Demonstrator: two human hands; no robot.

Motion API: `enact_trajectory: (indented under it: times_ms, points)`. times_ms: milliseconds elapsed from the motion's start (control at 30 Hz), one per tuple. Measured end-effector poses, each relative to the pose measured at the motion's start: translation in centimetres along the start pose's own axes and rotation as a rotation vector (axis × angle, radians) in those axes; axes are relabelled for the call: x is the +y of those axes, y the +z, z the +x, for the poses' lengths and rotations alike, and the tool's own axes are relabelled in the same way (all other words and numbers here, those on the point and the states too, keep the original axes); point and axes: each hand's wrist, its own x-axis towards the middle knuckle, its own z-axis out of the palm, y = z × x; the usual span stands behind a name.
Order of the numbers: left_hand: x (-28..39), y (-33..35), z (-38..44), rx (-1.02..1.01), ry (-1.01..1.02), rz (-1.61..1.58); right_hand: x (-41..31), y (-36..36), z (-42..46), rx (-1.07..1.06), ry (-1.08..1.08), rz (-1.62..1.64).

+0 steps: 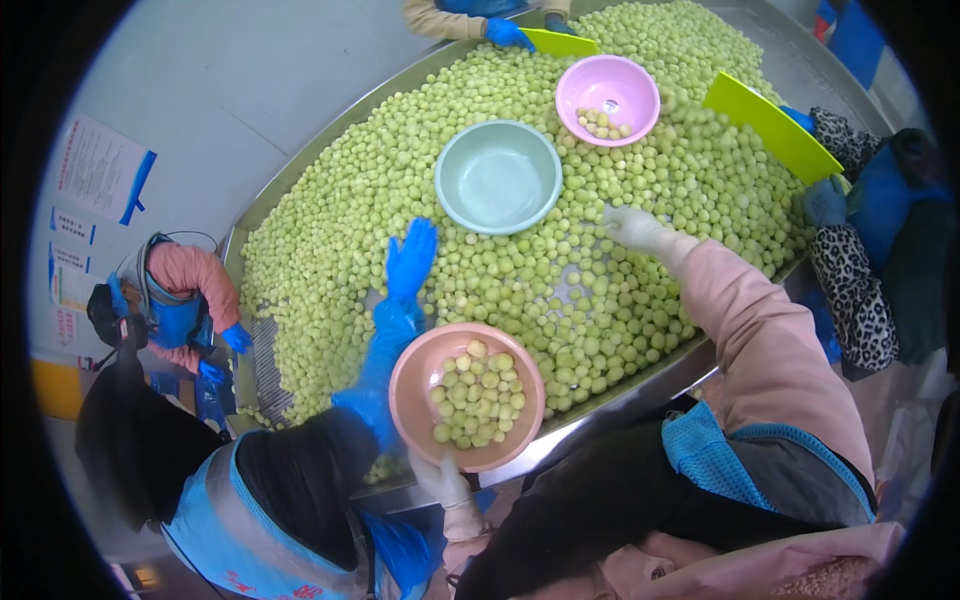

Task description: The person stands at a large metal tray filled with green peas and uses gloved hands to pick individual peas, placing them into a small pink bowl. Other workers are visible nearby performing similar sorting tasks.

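In a white glove, my left hand (442,480) holds the near rim of a salmon-pink plastic basin (403,420). Inside the basin lie many round fruits (476,401), mostly green, with a few yellowish ones at the far side. My right hand (637,229), also gloved in white, reaches low over the spread of pale-green fruits (645,300) right of the pale-teal basin. Whether its fingers pinch a fruit is too small to tell. That pale-teal plastic basin (499,176) holds nothing and rests on the fruits.
A pink basin (641,90) with several yellowish fruits sits farther off. The metal table's raised edge (300,157) surrounds the fruits. A co-worker's blue-gloved hand (411,259) reaches in on the left. Others hold lime-green boards (772,127) at the right and far side.
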Motion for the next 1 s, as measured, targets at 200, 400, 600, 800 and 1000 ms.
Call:
enact_trajectory:
  times_ms: [200,400,600,800,1000]
  points:
    - [1.0,0.5,0.3,-0.020,0.003,0.013,-3.5,4.1,4.5,-0.016,-0.039,-0.225]
    - [2.5,1.9,0.6,0.026,-0.020,0.008,-4.1,5.4,8.1,-0.099,0.035,-0.340]
    - [3.1,2.2,0.9,0.029,-0.043,0.055,-2.8,6.7,7.5,-0.132,-0.065,-0.392]
    - [5.9,1.4,0.8,0.026,-0.096,0.138,-3.0,5.4,1.5,-0.406,-0.152,-0.175]
    - [10.6,0.6,0.3,-0.048,-0.060,0.257,-9.7,0.5,-5.6,-0.138,-0.158,0.040]
